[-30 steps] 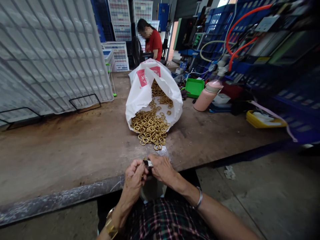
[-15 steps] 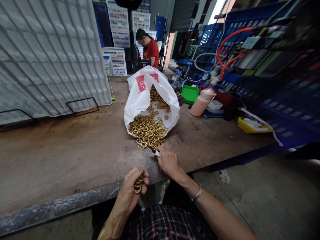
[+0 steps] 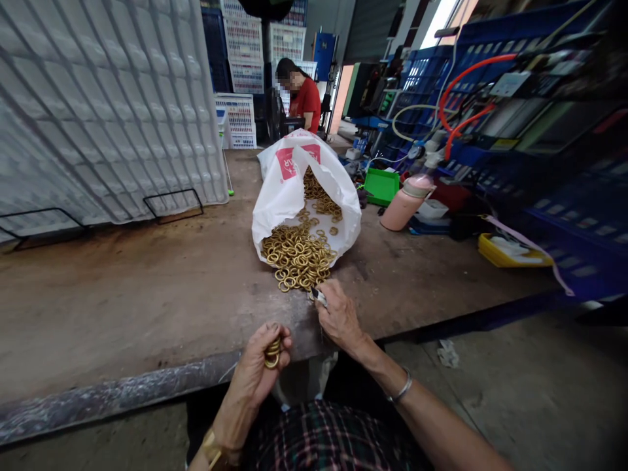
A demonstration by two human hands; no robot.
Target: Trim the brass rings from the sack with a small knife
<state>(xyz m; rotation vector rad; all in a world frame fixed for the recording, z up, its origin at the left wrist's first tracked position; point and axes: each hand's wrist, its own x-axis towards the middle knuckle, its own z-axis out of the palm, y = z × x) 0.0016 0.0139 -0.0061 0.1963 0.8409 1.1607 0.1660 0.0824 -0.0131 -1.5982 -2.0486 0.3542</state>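
Mostly, glossy brass-coloured round metal rings (image 3: pixel 298 263) spill in a heap from a white plastic bag (image 3: pixel 279 208) onto the brown counter (image 3: pixel 147 294), mid-frame; lower centre, the left hand's (image 3: pixel 260 356) grip pinches several, the right hand's (image 3: pixel 341 317) clamps a small black-and-white tool (image 3: pixel 320 297).

Left hand (image 3: pixel 261 358) is curled; right hand (image 3: pixel 340 316), also curled, reaches farther forward.

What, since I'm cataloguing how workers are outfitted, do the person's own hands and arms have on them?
The left hand is ungloved, with a wide gold-toned band at its wrist. The right hand is ungloved too, with a slim silver-toned bangle. No sleeves show on either forearm.
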